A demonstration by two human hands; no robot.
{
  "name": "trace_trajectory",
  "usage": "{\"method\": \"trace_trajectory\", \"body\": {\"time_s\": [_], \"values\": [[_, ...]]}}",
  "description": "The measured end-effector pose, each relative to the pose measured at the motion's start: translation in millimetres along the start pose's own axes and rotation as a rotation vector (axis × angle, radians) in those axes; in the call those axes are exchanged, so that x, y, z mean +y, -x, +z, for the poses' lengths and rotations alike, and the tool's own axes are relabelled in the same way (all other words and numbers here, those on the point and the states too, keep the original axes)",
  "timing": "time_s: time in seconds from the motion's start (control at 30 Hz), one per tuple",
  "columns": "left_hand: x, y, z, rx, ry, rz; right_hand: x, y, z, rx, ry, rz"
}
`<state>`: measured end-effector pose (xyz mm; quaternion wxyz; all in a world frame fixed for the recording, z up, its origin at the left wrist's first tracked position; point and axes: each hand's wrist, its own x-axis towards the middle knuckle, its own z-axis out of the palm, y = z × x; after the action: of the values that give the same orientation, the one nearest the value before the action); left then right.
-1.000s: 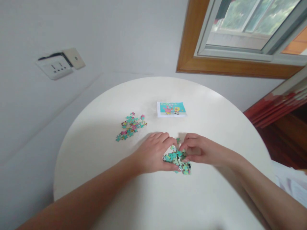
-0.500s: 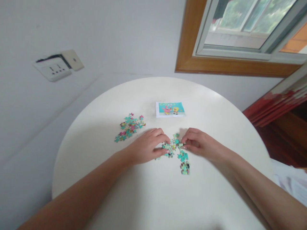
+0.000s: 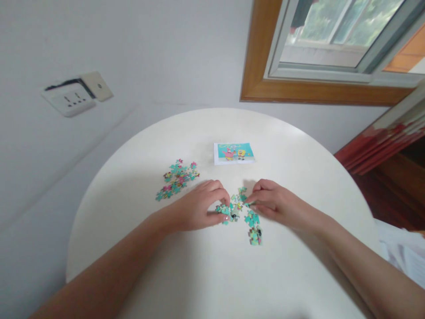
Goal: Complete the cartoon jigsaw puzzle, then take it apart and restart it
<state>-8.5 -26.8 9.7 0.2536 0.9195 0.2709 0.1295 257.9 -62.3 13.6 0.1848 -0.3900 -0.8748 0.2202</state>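
My left hand lies on the table with thumb and forefinger curled round a small group of teal puzzle pieces. From the other side my right hand pinches at a puzzle piece, mostly covered by the fingertips. Loose pale and teal pieces lie between the two hands. Just below my right fingers is a teal cluster of puzzle pieces, and nearer me a joined block of puzzle pieces with a black mark.
A pile of loose puzzle pieces spreads to the left on the round white table. Behind the hands lies a picture card with a pink and a yellow cartoon figure. Beyond stand the wall, a socket and a window frame.
My left hand has shifted slightly left, its thumb and forefinger now lower around the teal pieces. My right fingertips have moved a little left and flattened over their piece. The view tilts slightly.
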Motion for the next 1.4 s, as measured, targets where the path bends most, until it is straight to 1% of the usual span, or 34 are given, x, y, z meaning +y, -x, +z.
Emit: {"method": "trace_trajectory", "body": {"time_s": [0.1,0.27,0.37,0.53,0.63,0.73,0.97,1.07,1.17,1.23,1.3,1.4], "values": [[0.8,-0.2,-1.2,-0.017,-0.004,0.002,-0.1,-0.7,0.7,-0.003,0.026,-0.009],[-1.7,0.0,-2.4,-0.031,0.02,0.009,9.0,0.0,-3.2,0.03,0.119,0.046],[-5.8,0.1,-1.6,-0.024,0.016,0.016,10.4,0.7,-3.6,0.054,0.137,0.069],[-10.3,-1.7,0.7,0.055,-0.039,-0.036,1.6,-1.4,3.7,0.105,0.155,0.036],[-10.7,-2.8,1.3,0.097,-0.05,-0.064,-1.0,-3.5,10.9,0.086,0.163,0.015],[-11.8,-2.6,2.4,0.116,-0.05,-0.091,1.8,-3.9,13.4,0.082,0.174,0.041],[-14.2,-1.4,5.6,0.124,-0.032,-0.113,8.5,-1.3,0.1,0.063,0.211,0.114],[-10.3,-2.3,4.9,0.09,0.005,-0.123,8.9,-0.1,-3.4,0.046,0.216,0.169],[-6.4,-2.9,4.6,0.048,0.042,-0.102,8.8,2.8,-6.5,0.024,0.198,0.198],[-5.3,-3.0,5.2,0.037,0.041,-0.086,6.3,5.0,-9.4,0.024,0.17,0.169],[-5.5,-3.0,6.2,0.043,0.026,-0.072,0.8,6.3,-12.3,0.0,0.101,0.103],[-7.0,-3.4,7.6,0.059,0.009,-0.057,-10.8,6.4,-13.7,-0.134,-0.074,-0.019]]}}
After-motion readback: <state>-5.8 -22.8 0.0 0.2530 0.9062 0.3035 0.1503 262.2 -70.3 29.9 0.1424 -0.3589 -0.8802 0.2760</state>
